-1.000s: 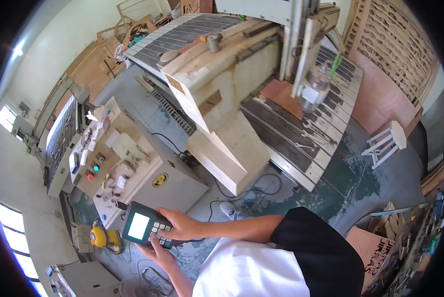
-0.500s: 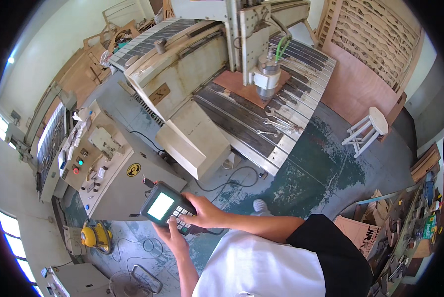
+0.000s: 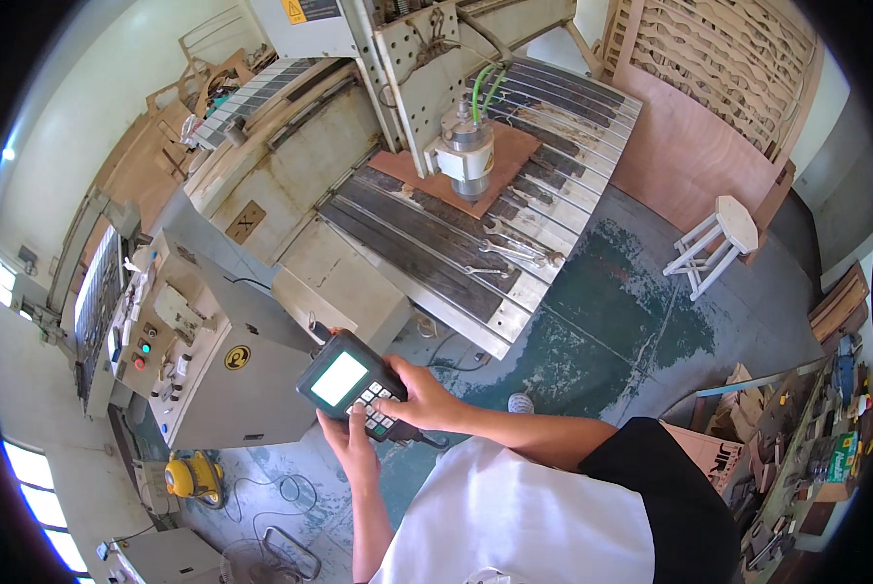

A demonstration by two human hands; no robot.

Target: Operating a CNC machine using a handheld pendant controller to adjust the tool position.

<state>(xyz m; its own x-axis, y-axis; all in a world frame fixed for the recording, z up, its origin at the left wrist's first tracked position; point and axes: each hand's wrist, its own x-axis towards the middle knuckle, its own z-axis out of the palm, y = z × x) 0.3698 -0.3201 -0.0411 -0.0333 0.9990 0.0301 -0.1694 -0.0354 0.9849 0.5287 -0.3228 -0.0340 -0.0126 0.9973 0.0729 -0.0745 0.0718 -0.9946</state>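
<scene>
A dark handheld controller point(image 3: 322, 352) with a lit screen and pale keys is held between my two hands, tilted, above the floor. My left hand point(image 3: 354, 446) grips its lower left, the thumb on the keys. My right hand point(image 3: 422, 397) wraps its right edge, with its thumb over the keypad too. What the screen shows is washed out. Ahead stands a CNC router: its silver spindle point(image 3: 468, 156), with green hoses, hangs over a reddish-brown board point(image 3: 514, 161) on the slotted bed point(image 3: 578, 209). Whether the spindle's tip touches the board I cannot tell.
Several wrenches point(image 3: 519, 251) lie on the bed near its front edge. A grey control cabinet point(image 3: 218, 389) with buttons stands left, a yellow machine point(image 3: 193, 477) and cables below it. At right are a white stool point(image 3: 719, 238) and a cluttered tool bench point(image 3: 797, 487).
The view has shifted, moving the router leftward in the picture. Relative to the board, the spindle appears slightly farther left. Both hands keep their hold on the controller.
</scene>
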